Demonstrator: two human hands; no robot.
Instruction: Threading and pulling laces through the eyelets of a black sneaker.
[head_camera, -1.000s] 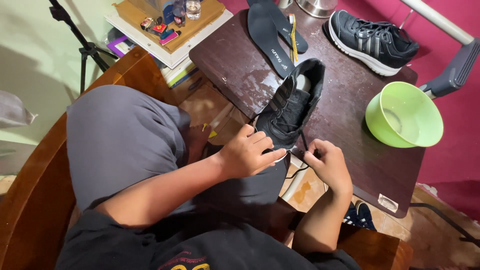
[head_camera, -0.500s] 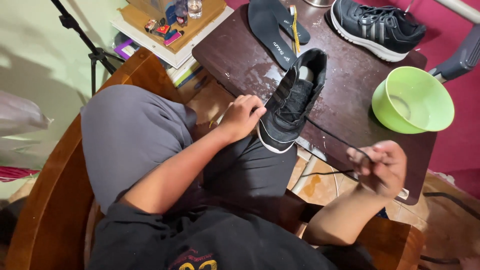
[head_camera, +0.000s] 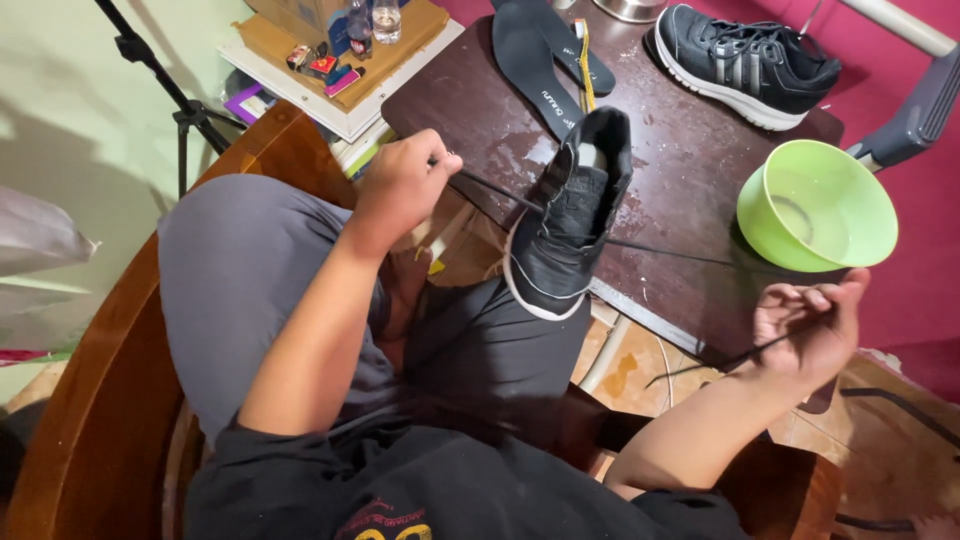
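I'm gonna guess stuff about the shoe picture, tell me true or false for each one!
1. Both hands pull a lace of the black shoe. True: the left hand and the right hand each grip a lace end.
2. The green bowl lies on the floor. False: it sits on the dark table.
3. A second shoe sits at the table's far side. True.
4. The insoles are inside the shoes. False: they lie on the table.
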